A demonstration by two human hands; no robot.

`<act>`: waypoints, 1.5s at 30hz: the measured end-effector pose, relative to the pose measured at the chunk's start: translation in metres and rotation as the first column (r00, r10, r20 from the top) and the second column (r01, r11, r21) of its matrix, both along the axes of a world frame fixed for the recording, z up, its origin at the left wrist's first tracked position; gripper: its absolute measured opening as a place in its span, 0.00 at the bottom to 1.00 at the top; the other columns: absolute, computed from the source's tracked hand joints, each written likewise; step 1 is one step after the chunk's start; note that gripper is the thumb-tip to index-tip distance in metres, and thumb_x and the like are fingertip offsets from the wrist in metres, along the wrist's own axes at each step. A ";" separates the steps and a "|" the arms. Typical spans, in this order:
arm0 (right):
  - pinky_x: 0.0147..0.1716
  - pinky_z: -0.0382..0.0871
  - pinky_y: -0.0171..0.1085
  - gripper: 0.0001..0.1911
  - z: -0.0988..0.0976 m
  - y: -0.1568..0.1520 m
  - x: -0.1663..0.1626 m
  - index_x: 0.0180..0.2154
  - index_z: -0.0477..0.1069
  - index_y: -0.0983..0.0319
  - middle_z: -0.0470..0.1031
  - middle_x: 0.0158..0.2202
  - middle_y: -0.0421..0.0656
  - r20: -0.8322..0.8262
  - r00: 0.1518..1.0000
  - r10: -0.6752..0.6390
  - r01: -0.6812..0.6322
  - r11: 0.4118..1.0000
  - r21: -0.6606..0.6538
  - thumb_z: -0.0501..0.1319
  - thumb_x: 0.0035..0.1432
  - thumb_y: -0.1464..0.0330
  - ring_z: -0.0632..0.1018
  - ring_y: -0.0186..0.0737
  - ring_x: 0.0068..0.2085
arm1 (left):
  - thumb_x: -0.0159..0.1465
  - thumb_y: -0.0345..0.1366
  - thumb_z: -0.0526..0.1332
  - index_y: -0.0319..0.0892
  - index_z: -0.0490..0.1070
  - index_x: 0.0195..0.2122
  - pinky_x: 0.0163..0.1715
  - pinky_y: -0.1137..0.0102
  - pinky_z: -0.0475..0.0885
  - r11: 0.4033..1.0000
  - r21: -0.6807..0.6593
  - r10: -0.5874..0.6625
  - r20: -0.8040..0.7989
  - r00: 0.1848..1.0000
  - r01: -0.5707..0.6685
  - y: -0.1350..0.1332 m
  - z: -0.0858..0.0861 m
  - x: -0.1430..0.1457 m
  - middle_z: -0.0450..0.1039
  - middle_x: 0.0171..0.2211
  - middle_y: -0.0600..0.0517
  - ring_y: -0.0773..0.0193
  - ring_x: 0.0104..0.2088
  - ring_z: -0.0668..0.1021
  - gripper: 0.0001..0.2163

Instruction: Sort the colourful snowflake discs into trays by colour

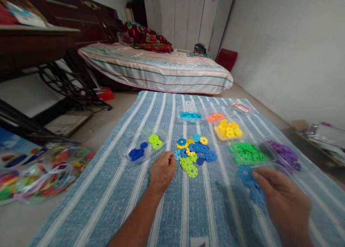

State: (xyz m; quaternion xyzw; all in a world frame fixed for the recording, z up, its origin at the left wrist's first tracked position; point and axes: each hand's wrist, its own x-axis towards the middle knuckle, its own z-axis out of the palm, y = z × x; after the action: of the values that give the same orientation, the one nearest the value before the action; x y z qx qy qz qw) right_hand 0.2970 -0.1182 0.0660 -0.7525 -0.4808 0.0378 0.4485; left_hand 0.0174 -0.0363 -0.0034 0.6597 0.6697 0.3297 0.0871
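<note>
My left hand [162, 169] is closed, thumb against the curled fingers, at the left edge of a mixed pile of notched plastic discs [198, 147]. A light blue notched disc [177, 154] lies right at its fingertips; whether they grip it is hidden. The pile holds blue, yellow, light blue and lime green discs. At the right, my right hand [283, 198], smeared by motion, pinches a blue notched disc [244, 173] between thumb and fingers. Below that disc, more blue discs [257, 193] lie in a clear container partly covered by the hand.
Clear containers hold green discs [248, 152], purple discs [284, 155], yellow discs [228, 129], orange discs [216, 117] and light blue discs [190, 115]. Another at left has dark blue discs [137, 153] and lime discs [155, 142]. A striped cloth [107, 189] covers the table; a bed [161, 69] stands behind.
</note>
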 end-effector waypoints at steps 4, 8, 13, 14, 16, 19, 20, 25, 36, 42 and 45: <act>0.29 0.73 0.38 0.15 -0.010 0.003 -0.032 0.32 0.74 0.62 0.78 0.27 0.41 -0.418 0.898 0.136 -0.129 0.991 0.045 0.66 0.45 0.58 0.78 0.41 0.29 | 0.59 0.35 0.54 0.42 0.71 0.34 0.32 0.74 0.67 1.000 -0.009 -0.003 0.011 1.000 0.003 0.000 0.000 0.000 0.74 0.31 0.53 0.67 0.30 0.75 0.07; 0.36 0.75 0.41 0.08 -0.030 0.006 -0.048 0.36 0.74 0.60 0.79 0.33 0.43 0.015 0.927 0.375 -0.371 0.909 0.192 0.61 0.54 0.65 0.79 0.42 0.35 | 0.60 0.35 0.53 0.42 0.71 0.35 0.32 0.74 0.67 1.000 -0.003 -0.009 0.009 1.000 0.009 -0.002 0.000 0.000 0.74 0.32 0.53 0.67 0.30 0.75 0.08; 0.49 0.70 0.46 0.15 -0.062 0.005 -0.052 0.45 0.70 0.60 0.78 0.39 0.45 0.601 0.498 0.625 -0.831 0.542 0.125 0.52 0.59 0.77 0.75 0.41 0.47 | 0.60 0.35 0.53 0.41 0.72 0.35 0.32 0.73 0.67 1.000 -0.006 -0.018 0.018 1.000 0.018 -0.004 0.001 0.001 0.75 0.32 0.52 0.67 0.31 0.74 0.08; 0.49 0.70 0.47 0.15 -0.068 0.003 -0.052 0.46 0.70 0.61 0.78 0.40 0.45 0.628 0.440 0.642 -0.856 0.510 0.078 0.51 0.60 0.78 0.75 0.41 0.48 | 0.60 0.35 0.53 0.41 0.72 0.35 0.32 0.73 0.67 1.000 -0.008 -0.020 0.025 1.000 0.020 -0.004 0.001 0.002 0.75 0.32 0.52 0.67 0.31 0.74 0.08; 0.49 0.69 0.47 0.15 -0.078 -0.002 -0.050 0.45 0.70 0.61 0.77 0.41 0.46 0.639 0.388 0.665 -0.866 0.499 0.006 0.51 0.60 0.77 0.74 0.41 0.49 | 0.60 0.35 0.54 0.41 0.72 0.35 0.32 0.73 0.67 1.000 -0.013 -0.019 0.034 0.999 0.020 -0.004 0.001 0.002 0.74 0.32 0.52 0.67 0.31 0.74 0.09; 0.47 0.71 0.46 0.11 -0.087 -0.009 -0.047 0.42 0.71 0.60 0.77 0.40 0.45 0.590 0.476 0.652 -0.806 0.592 -0.003 0.54 0.59 0.75 0.75 0.42 0.47 | 0.60 0.35 0.54 0.41 0.72 0.35 0.32 0.73 0.67 1.000 -0.017 -0.021 0.035 0.999 0.021 -0.003 0.001 0.002 0.74 0.32 0.52 0.67 0.30 0.74 0.09; 0.46 0.71 0.46 0.09 -0.088 -0.011 -0.046 0.40 0.71 0.60 0.77 0.39 0.45 0.566 0.526 0.634 -0.770 0.638 0.001 0.55 0.59 0.74 0.75 0.42 0.46 | 0.60 0.35 0.54 0.41 0.72 0.35 0.32 0.73 0.68 1.000 -0.017 -0.021 0.034 0.999 0.022 -0.003 0.001 0.002 0.74 0.32 0.52 0.67 0.30 0.74 0.09; 0.47 0.69 0.52 0.12 -0.087 -0.005 -0.048 0.42 0.70 0.62 0.73 0.45 0.50 0.489 0.679 0.548 -0.613 0.789 -0.035 0.60 0.56 0.64 0.72 0.49 0.49 | 0.60 0.34 0.54 0.41 0.72 0.35 0.32 0.73 0.67 1.000 -0.021 -0.016 0.029 0.999 0.016 -0.002 0.002 0.002 0.74 0.31 0.52 0.67 0.30 0.74 0.08; 0.49 0.64 0.51 0.13 -0.082 0.030 -0.058 0.41 0.70 0.62 0.71 0.46 0.51 0.507 0.728 0.461 -0.522 0.853 -0.027 0.58 0.56 0.62 0.68 0.50 0.51 | 0.59 0.37 0.54 0.42 0.71 0.35 0.32 0.73 0.68 1.000 -0.028 -0.009 0.030 1.000 0.010 0.000 0.002 -0.001 0.75 0.31 0.53 0.67 0.31 0.75 0.09; 0.42 0.65 0.45 0.13 -0.086 0.067 -0.047 0.35 0.70 0.62 0.71 0.38 0.50 0.500 0.798 0.336 -0.323 0.939 -0.116 0.56 0.58 0.59 0.70 0.47 0.43 | 0.59 0.38 0.53 0.43 0.71 0.35 0.33 0.72 0.68 1.000 -0.029 0.000 0.016 1.000 0.001 0.001 0.002 -0.003 0.75 0.32 0.53 0.66 0.32 0.76 0.09; 0.42 0.64 0.44 0.13 -0.091 0.072 -0.049 0.37 0.70 0.63 0.71 0.38 0.49 0.500 0.797 0.340 -0.310 0.939 -0.145 0.56 0.58 0.60 0.69 0.47 0.43 | 0.59 0.39 0.53 0.42 0.71 0.35 0.32 0.72 0.69 0.999 -0.032 -0.005 0.019 1.000 0.006 0.002 0.003 -0.004 0.75 0.32 0.52 0.66 0.31 0.76 0.10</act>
State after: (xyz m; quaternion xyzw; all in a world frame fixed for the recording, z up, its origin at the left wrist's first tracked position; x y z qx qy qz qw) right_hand 0.2484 -0.0463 -0.0246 -0.6531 -0.7042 -0.0759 0.2680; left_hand 0.0138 -0.0342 -0.0007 0.6569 0.6721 0.3251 0.1048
